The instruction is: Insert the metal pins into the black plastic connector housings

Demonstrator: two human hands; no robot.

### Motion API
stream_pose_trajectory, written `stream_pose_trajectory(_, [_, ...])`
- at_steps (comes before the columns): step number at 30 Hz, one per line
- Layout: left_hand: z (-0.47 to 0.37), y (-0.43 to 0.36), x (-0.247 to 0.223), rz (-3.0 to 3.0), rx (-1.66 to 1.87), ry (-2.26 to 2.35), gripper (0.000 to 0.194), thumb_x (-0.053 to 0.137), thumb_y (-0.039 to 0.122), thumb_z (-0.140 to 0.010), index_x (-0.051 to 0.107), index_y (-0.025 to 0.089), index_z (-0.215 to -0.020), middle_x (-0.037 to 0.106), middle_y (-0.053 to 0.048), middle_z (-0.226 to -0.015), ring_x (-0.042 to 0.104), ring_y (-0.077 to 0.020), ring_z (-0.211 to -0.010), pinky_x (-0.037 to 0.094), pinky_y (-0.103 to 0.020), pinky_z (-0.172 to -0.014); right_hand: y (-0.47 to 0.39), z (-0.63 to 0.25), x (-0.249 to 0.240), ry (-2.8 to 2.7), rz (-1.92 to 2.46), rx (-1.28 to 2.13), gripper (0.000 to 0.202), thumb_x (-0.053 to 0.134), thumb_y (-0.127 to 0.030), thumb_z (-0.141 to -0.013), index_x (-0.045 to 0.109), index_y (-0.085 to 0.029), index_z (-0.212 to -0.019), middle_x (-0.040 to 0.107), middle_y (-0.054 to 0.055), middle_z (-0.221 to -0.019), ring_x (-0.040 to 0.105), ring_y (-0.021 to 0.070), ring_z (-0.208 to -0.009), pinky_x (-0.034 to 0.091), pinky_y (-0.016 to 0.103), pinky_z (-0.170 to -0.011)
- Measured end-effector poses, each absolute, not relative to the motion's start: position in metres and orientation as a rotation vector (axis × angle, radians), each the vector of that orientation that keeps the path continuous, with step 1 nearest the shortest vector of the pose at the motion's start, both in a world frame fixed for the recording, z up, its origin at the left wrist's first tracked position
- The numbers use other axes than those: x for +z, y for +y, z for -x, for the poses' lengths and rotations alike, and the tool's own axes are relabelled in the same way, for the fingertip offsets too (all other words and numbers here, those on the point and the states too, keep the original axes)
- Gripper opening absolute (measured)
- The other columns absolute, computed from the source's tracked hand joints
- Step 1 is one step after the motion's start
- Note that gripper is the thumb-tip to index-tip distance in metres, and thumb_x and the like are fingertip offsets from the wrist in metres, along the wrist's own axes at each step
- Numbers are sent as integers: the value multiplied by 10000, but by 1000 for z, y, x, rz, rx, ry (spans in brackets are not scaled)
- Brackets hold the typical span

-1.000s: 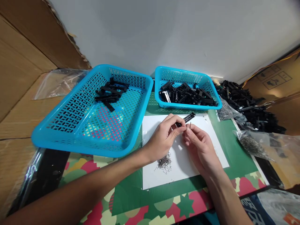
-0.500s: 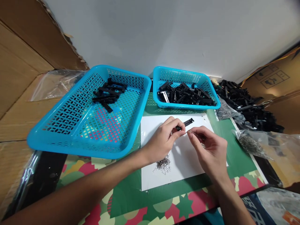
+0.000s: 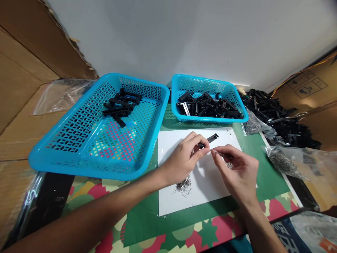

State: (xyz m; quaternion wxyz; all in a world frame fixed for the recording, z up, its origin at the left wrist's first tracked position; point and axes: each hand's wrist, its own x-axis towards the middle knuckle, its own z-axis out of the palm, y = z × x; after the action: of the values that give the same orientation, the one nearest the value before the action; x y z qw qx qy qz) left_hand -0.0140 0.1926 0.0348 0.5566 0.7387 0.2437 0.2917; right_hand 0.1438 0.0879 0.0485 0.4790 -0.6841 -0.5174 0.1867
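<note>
Over the white sheet (image 3: 172, 207), my left hand (image 3: 184, 156) is closed round a slim black plastic part (image 3: 212, 137), whose far end sticks out past the fingers. My right hand (image 3: 238, 172) pinches a thin metal tool (image 3: 217, 152), mostly hidden by the fingers. Its tip meets my left thumb and fingertip; whether a small piece lies between them I cannot tell. Below my left hand is a heap of small bent metal wire pieces (image 3: 184, 186). More small metal pieces (image 3: 229, 165) show partly behind my right hand.
A large blue basket (image 3: 147, 154) at left holds several black parts (image 3: 122, 102). A smaller blue basket (image 3: 207, 121) at the back holds many more. At right lie a black pile (image 3: 286, 123) and a clear bag of metal pieces (image 3: 283, 163). Cardboard (image 3: 23, 63) stands at left.
My right hand has shifted slightly right and down, its fingers still close to my left fingertips. The left hand and black part look almost the same.
</note>
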Motion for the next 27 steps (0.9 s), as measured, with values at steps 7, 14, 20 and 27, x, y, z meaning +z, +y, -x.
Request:
stream_pose_trajectory(7, [13, 190, 30, -1484, 748, 551, 159, 572, 384, -1075, 601, 228, -1092, 564, -12, -982, 492, -112, -687, 416, -272, -622, 95, -160, 50, -1386, 1601, 75, 86, 718, -160, -942, 736, -245, -941, 680, 7, -761, 562, 170, -663, 458, 338, -625])
stream_pose_trajectory(14, [11, 189, 28, -1296, 791, 533, 384, 769, 359, -960, 572, 297, -1284, 628, -30, -1104, 561, -108, -728, 438, -235, -595, 105, -163, 49, -1772, 1354, -177, 296, 684, -22, -906, 710, -263, -1075, 658, 10, -710, 546, 180, -630, 454, 343, -584])
stream_pose_trajectory(20, [12, 192, 28, -1316, 740, 515, 465, 767, 368, -963, 641, 268, -1400, 683, -60, -1135, 627, -151, -857, 488, -259, -725, 107, -161, 47, -1836, 1267, -203, 266, 698, 20, -899, 699, -207, -1036, 648, 10, -686, 527, 162, -622, 432, 318, -559])
stream_pose_trajectory(27, [9, 195, 28, -1256, 749, 431, 402, 807, 316, -929, 724, 203, -1305, 736, -100, -1225, 662, -206, -1054, 533, -278, -881, 108, -160, 48, -1794, 1239, -19, 283, 702, 47, -882, 734, -182, -1044, 638, 16, -704, 520, 164, -643, 418, 317, -569])
